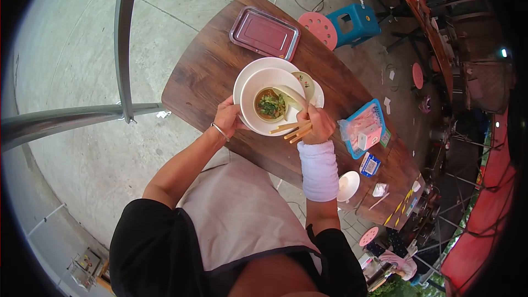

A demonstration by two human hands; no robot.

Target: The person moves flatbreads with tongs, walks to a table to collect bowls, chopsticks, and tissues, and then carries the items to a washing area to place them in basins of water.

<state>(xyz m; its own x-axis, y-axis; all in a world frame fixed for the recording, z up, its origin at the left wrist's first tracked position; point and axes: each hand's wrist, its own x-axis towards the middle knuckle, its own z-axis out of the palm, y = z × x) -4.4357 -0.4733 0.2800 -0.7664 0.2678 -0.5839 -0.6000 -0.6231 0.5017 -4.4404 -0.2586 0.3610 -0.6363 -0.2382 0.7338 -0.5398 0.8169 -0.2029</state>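
**Head view: stacked bowls held at the rim, chopsticks in the other hand**

Head view shows the person standing at a dark wooden table (214,71). The left hand (227,116) grasps the rim of a white bowl (258,85) at about 8 o'clock, fingers curled around the edge. This bowl sits on a white plate (245,74), and inside it is a smaller brown bowl (269,104) with green leftovers. A pale spoon (290,94) lies across the white bowl toward 3 o'clock, and a small patterned dish (304,82) is tucked beside it at 2 o'clock.

The right hand (315,124), with a white wrap (319,169) on the forearm, is clenched around a bundle of wooden chopsticks (291,130), whose tips point to 9 o'clock over the bowl's near edge.

The stack is probably ceramic or melamine: stiff, rather heavy together, smooth and possibly greasy at the rim. The pieces are loose, so they may slide if tilted; the inner bowl may contain some liquid. A safer hold seems to be under the plate, not only on the rim. The chopsticks are light and stiff.

At 12 o'clock lies a metal tray (264,33); at 4 o'clock a blue basket (366,129) with packets.
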